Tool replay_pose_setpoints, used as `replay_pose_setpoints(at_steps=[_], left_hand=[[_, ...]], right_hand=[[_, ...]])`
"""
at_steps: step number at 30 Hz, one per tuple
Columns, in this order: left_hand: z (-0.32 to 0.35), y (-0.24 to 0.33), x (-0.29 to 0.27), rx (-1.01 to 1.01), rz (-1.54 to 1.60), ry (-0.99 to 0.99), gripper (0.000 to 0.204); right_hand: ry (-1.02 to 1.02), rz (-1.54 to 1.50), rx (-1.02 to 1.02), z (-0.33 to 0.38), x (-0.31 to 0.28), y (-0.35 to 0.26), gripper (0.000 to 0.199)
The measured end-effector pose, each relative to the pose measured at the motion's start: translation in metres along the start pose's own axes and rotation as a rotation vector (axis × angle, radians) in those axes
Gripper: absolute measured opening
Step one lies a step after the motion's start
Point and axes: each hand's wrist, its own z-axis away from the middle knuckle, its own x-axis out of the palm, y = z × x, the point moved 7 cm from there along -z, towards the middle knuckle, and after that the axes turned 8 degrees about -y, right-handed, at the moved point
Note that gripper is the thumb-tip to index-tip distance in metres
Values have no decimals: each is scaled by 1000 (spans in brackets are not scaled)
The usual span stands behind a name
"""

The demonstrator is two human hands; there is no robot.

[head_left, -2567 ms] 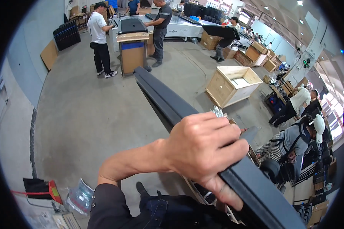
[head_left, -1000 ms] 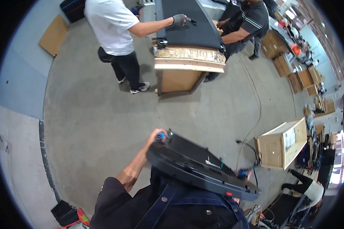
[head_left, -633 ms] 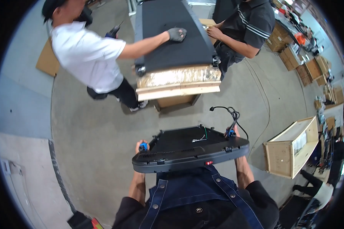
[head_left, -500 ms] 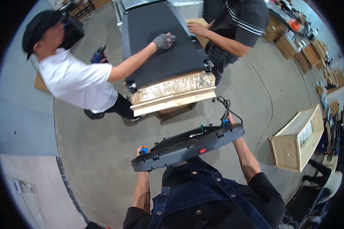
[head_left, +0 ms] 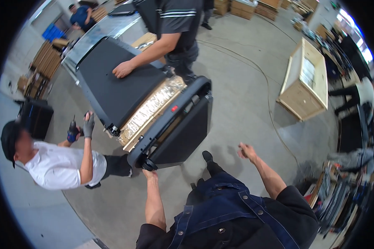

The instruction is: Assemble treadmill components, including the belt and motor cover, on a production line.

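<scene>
A flat black treadmill-like machine (head_left: 183,137) with a red switch stands on edge, slanted, right by the end of the workbench. My left hand (head_left: 150,173) grips its near lower corner. My right hand (head_left: 247,152) is out to the right over the floor, away from the machine, holding nothing, its fingers partly extended. On the bench lies a larger black treadmill deck (head_left: 120,79), its near end above a film-wrapped block (head_left: 153,103). A co-worker's bare hand (head_left: 124,69) rests on that deck.
At left, a person in a white shirt (head_left: 58,162) holds a cordless drill (head_left: 72,132). Another person in a dark shirt (head_left: 178,29) stands beyond the bench. An open wooden crate (head_left: 305,81) sits on the right. A long cable (head_left: 268,97) crosses the floor.
The machine has gone from lying level across both my hands to standing on edge at the bench end. My right hand has let go. The gloved co-worker's hand has left the deck.
</scene>
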Motion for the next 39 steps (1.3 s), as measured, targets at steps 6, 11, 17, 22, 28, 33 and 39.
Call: replay_pose_setpoints(at_steps=[6,11,17,22,28,33,39], left_hand=[[16,-10,-2,-187,-86,122,30],[55,-93,-71,-412,-714,-129,25],[359,-257,-51,-1081,-1350,-775,44],[545,-374,1,-733,-1487,-1428,42],[726,-458,38,-1088,-1524,-1390,39],[889,-521,101,-1072,-1592,-1524,34],[1058,-604,125,-1012,-1752,-1769,36]], right_hand=[[444,-506,447,272,22,383,49],[468,-459,473,417,101,633,49],[637,-437,288,462,165,627,43],[684,-477,356,555,167,707,45],[1187,-1532,388,733,159,828,43],[1372,-1752,251,817,151,887,45],[1212,-1878,80,828,60,939,50]])
